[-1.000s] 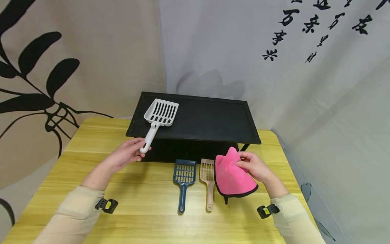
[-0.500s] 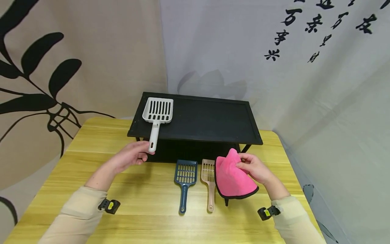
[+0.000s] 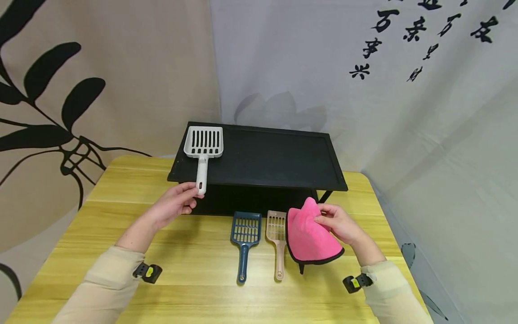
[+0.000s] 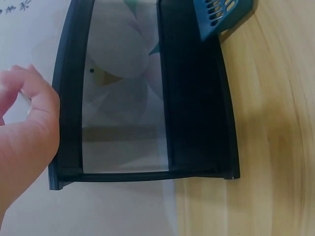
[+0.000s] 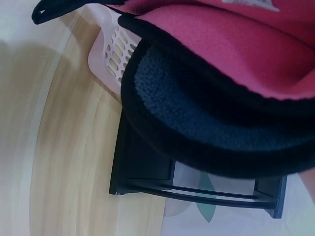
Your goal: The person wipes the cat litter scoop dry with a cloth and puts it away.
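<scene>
My left hand point(image 3: 175, 203) pinches the handle end of a white slotted litter scoop point(image 3: 203, 143), whose head overlaps the left part of the black shelf's top in the head view. My right hand point(image 3: 339, 222) pinches a pink cloth point(image 3: 309, 234) with black edging and a small black hanging loop, gathered at its top. A dark blue fleecy side of the cloth point(image 5: 177, 108) shows in the right wrist view. On the table lie a blue litter scoop point(image 3: 245, 234) and a beige litter scoop point(image 3: 277, 234), the latter partly covered by the cloth.
A black two-tier shelf point(image 3: 267, 157) stands at the back of the wooden table point(image 3: 182, 279). Behind it hangs a pale curtain point(image 3: 283, 58) with black leaf prints and characters. The scoops' heads lie against the shelf's lower front.
My left hand has turned the white scoop from leaning right to nearly upright, its head shifting left and slightly up. The right hand and pink cloth have hardly moved.
</scene>
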`<state>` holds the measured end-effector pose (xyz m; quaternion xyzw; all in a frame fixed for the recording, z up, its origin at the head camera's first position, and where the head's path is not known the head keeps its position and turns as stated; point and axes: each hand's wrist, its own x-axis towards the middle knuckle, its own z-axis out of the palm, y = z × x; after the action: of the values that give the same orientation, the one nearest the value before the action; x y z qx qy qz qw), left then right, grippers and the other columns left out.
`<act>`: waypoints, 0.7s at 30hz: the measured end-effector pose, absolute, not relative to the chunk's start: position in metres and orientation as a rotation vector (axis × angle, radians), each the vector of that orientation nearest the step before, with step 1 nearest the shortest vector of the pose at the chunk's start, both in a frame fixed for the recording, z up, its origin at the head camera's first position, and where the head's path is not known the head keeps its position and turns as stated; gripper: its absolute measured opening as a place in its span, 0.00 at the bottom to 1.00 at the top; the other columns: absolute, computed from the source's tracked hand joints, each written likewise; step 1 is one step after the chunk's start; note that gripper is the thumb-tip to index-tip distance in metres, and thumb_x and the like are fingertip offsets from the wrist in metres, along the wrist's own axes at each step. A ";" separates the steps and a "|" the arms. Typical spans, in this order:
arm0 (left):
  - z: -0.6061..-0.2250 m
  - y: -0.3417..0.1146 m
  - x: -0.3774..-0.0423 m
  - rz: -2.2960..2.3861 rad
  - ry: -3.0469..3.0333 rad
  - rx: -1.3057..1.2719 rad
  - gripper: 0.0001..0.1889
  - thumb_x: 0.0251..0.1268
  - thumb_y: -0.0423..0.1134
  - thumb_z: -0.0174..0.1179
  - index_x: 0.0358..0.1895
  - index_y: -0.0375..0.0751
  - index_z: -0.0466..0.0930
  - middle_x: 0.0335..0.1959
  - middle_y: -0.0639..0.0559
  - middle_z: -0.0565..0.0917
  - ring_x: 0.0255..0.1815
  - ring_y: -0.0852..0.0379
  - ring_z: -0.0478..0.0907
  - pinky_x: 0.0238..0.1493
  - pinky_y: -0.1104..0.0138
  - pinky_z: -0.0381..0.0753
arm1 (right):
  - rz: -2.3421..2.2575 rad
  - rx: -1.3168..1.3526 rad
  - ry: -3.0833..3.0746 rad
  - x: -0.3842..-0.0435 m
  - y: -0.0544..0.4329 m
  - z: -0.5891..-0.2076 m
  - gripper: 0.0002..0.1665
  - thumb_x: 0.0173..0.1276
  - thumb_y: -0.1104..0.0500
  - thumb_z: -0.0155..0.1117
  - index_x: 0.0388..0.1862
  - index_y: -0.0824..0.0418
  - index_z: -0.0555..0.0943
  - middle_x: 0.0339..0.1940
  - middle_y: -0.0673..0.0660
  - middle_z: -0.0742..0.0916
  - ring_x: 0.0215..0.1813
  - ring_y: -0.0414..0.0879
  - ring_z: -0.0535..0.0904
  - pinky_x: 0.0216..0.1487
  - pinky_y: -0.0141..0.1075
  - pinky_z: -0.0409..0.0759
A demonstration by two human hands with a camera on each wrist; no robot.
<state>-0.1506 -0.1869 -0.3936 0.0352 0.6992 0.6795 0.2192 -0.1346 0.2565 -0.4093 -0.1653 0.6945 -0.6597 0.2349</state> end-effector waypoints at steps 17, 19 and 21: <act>-0.403 -0.187 -0.154 1.958 1.911 -0.093 0.17 0.72 0.53 0.44 0.49 0.43 0.66 0.31 0.65 0.79 0.29 0.69 0.73 0.30 0.76 0.74 | -1.809 -0.455 1.895 -0.133 0.258 -0.410 0.19 0.69 0.67 0.53 0.43 0.42 0.81 0.34 0.42 0.85 0.31 0.35 0.80 0.33 0.28 0.81; -0.410 -0.185 -0.150 1.935 1.892 -0.095 0.18 0.72 0.52 0.44 0.50 0.41 0.67 0.32 0.64 0.79 0.31 0.68 0.75 0.32 0.75 0.76 | -1.807 -0.461 1.899 -0.132 0.258 -0.410 0.19 0.69 0.67 0.53 0.43 0.42 0.82 0.34 0.42 0.85 0.30 0.35 0.80 0.33 0.28 0.81; -0.420 -0.181 -0.146 1.881 1.884 -0.081 0.21 0.72 0.51 0.44 0.55 0.36 0.67 0.34 0.62 0.79 0.34 0.66 0.77 0.36 0.74 0.78 | -1.803 -0.461 1.903 -0.131 0.259 -0.410 0.19 0.69 0.67 0.53 0.43 0.42 0.82 0.34 0.42 0.85 0.30 0.35 0.80 0.33 0.28 0.81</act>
<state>-0.1461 -0.1813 -0.4196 -0.0296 0.6873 0.6862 0.2365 -0.1314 0.2588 -0.4104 -0.1682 0.6944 -0.6580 0.2378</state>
